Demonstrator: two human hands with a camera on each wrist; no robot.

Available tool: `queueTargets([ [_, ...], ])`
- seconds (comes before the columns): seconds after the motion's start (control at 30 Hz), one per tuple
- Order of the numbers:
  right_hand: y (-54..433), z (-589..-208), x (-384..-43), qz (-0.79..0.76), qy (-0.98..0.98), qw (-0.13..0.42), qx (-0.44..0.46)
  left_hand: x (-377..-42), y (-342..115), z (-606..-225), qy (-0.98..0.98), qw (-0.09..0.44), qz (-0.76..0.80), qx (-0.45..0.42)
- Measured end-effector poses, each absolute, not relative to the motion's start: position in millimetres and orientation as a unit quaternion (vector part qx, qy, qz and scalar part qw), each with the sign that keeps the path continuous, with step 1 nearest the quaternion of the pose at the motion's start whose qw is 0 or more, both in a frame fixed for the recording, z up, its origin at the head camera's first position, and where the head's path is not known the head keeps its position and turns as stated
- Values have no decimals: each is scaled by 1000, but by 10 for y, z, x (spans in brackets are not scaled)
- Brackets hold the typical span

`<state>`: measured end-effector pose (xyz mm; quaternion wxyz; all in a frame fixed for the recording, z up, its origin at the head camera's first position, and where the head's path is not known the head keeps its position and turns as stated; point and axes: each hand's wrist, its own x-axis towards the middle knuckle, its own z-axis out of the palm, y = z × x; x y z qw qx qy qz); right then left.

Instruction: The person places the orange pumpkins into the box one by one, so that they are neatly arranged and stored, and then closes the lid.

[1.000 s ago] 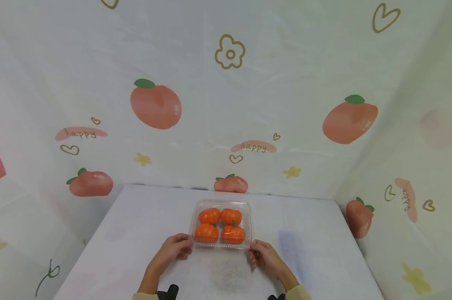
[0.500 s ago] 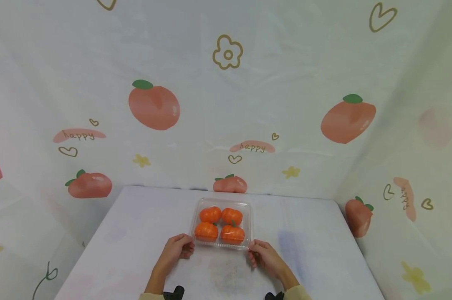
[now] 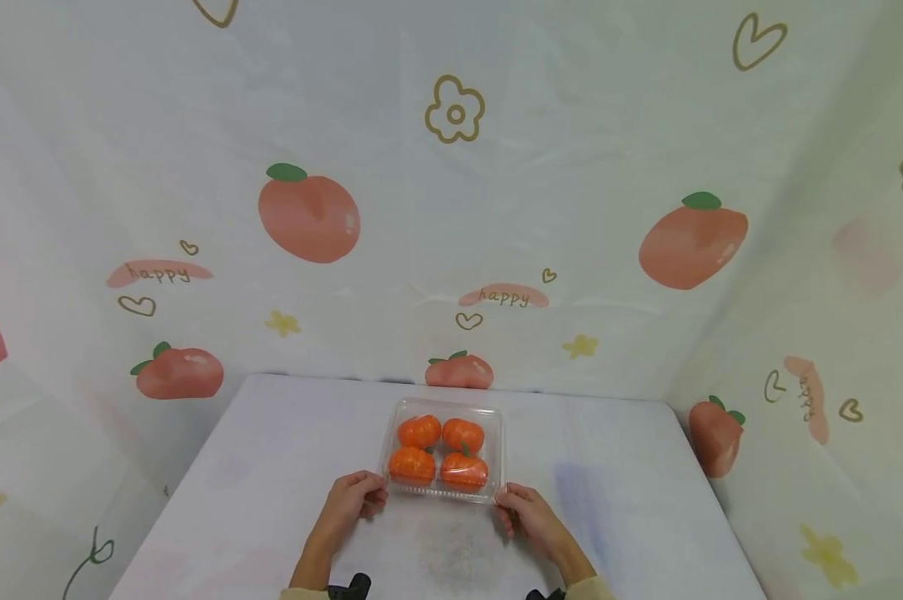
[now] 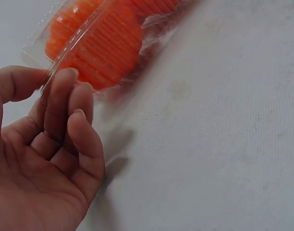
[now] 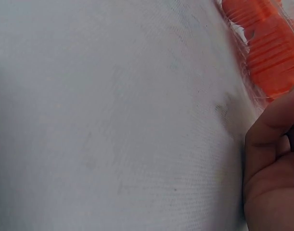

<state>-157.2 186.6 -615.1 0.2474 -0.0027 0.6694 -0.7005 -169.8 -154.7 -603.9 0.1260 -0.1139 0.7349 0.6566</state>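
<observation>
A clear plastic clamshell box [image 3: 494, 442] with its lid down lies on the table, holding several orange toy pumpkins [image 3: 411, 467] with green stems. My left hand [image 3: 349, 502] is at the box's front left corner. In the left wrist view, the thumb and index finger of that hand [image 4: 50, 154] pinch the rim [image 4: 74, 41], while the other fingers curl below. At the front right corner, my right hand [image 3: 534, 515] pinches the rim between thumb and finger. The right wrist view shows only part of this hand [image 5: 272, 163], its fingertips partly cut off beside the pumpkins [image 5: 274, 53].
A white cloth covers the table [image 3: 293, 433], with faint stains in front of the box and a bluish patch [image 3: 582, 504] to the right. A white curtain [image 3: 564, 125] printed with fruit, hearts and flowers stands behind and at both sides.
My left hand has shifted slightly to the right, onto the box's corner. The box and my right hand have stayed nearly in place. The head view has moved a little.
</observation>
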Motion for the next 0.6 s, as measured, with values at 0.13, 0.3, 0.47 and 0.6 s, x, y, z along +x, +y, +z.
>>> queueTargets([
  [0.13, 1864, -6155, -1578, -703, 668, 244, -10, -1711, -1545, -6045, 733, 121, 660, -112],
  [0.3, 1852, -6158, -1580, -704, 668, 241, -12, -1730, -1555, -6037, 724, 139, 667, -104],
  [0.47, 1861, -6125, -1589, -674, 695, 249, -15, -1747, -1587, -5999, 736, 169, 651, -76],
  [0.6, 1899, -6038, -1616, -593, 772, 225, -36, -1776, -1618, -5933, 781, 170, 597, -70],
])
